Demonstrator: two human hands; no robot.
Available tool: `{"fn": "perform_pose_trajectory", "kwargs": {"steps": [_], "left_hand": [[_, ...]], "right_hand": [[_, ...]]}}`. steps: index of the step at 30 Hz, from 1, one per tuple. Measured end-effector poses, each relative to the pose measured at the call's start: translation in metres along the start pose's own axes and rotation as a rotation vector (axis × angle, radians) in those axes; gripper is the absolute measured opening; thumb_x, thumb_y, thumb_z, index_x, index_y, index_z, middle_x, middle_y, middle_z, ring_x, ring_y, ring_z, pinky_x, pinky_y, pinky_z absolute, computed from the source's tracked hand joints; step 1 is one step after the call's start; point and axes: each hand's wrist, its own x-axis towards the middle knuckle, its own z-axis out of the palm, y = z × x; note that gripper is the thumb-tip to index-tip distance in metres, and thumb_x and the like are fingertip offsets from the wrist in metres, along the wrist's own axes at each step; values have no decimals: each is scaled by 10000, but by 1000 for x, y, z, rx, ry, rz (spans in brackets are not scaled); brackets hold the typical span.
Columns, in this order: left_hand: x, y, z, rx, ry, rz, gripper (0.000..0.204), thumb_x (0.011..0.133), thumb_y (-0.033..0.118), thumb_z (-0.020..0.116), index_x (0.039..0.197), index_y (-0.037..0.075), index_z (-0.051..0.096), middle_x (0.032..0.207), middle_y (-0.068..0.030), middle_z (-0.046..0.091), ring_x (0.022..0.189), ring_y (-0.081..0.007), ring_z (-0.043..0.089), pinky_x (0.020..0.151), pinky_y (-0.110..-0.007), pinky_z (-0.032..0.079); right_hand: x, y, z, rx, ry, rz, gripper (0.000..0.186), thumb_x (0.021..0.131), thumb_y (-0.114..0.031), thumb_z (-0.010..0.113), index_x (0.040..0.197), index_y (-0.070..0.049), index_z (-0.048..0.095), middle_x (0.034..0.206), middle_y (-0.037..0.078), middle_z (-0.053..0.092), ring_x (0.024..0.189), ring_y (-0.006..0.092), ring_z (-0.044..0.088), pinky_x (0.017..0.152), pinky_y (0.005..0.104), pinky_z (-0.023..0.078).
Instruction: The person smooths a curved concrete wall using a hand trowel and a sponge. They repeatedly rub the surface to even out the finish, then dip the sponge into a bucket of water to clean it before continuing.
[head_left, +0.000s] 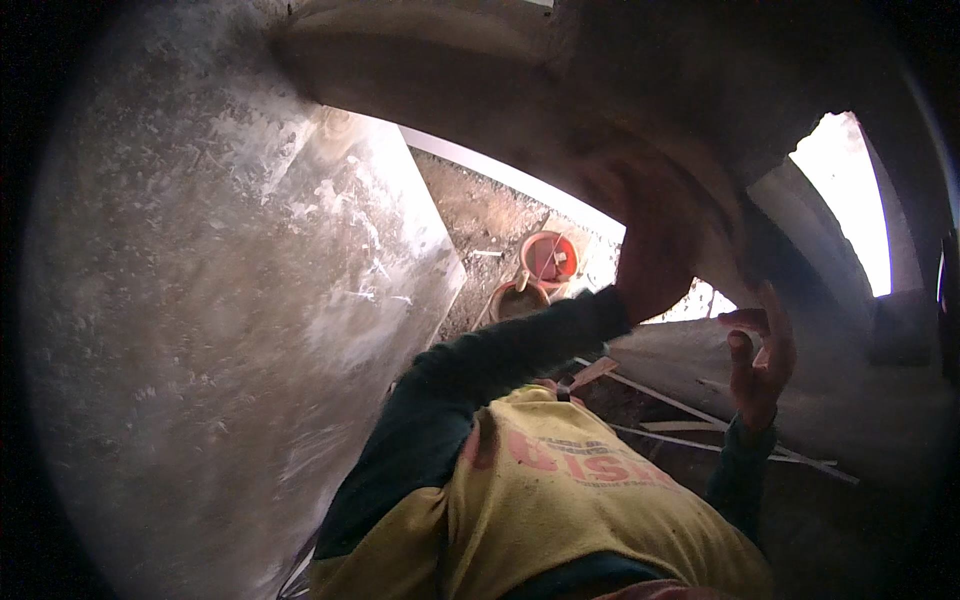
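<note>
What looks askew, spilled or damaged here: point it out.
Pale strips lie at differing angles, lower in the picture than the right hand, looking scattered. The grey wall at left has uneven whitish patches; damage or unfinished surface, I can't tell. I see no clear spill.

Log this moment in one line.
left hand: raised, grip unclear | right hand: raised, fingers bent | red bucket: on ground | grey wall: at left
</note>
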Motion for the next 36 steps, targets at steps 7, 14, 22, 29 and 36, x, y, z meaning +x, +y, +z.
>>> {"fn": "perform_pose_trajectory", "kwargs": {"steps": [7, 14, 22, 29, 36], "left_hand": [[-75, 39, -63, -447, -383, 313, 703, 890, 312, 691, 1429, -95, 497, 1547, -312, 411, 1508, -459, 326, 1203, -733, 202], [-61, 13, -121, -788, -971, 316, 653, 941, 346, 695, 1443, -34, 521, 1225, -241, 669, 1138, -374, 655, 1013, -509, 482], [-92, -46, -109, -570, -1491, 565, 290, 983, 155, 616, 1265, 92, 606, 1086, -121, 702, 1014, -282, 710, 825, -434, 590], [-73, -73, -119, -513, -1497, 340, 164, 961, 180, 679, 1109, 110, 679, 1022, -108, 705, 968, -318, 710, 788, -428, 566], [-68, -58, -104, -516, -1476, 571, 195, 852, 155, 742, 961, 65, 607, 925, -125, 637, 880, -354, 670, 751, -466, 542]], "right_hand": [[-62, -24, -50, 61, 120, 124, 585, 1050, -456, 592, 1384, 23, 559, 1166, 159, 686, 906, 253, 693, 819, 360, 563], [-80, -100, -4, -41, 77, 190, 784, 910, -620, 696, 1390, -15, 562, 1366, 173, 604, 1112, 314, 647, 915, 446, 544], [-94, -141, 95, 210, -110, 276, 350, 828, -240, 827, 1118, -73, 725, 1038, 93, 716, 954, 272, 688, 842, 396, 561], [-137, -160, 131, 92, 134, 419, 222, 885, -126, 784, 1086, -57, 719, 973, 91, 707, 897, 265, 696, 797, 397, 575], [-157, -163, 155, 447, -116, 728, 305, 950, -241, 726, 1171, -36, 676, 1060, 132, 724, 959, 325, 715, 832, 449, 566]]}}
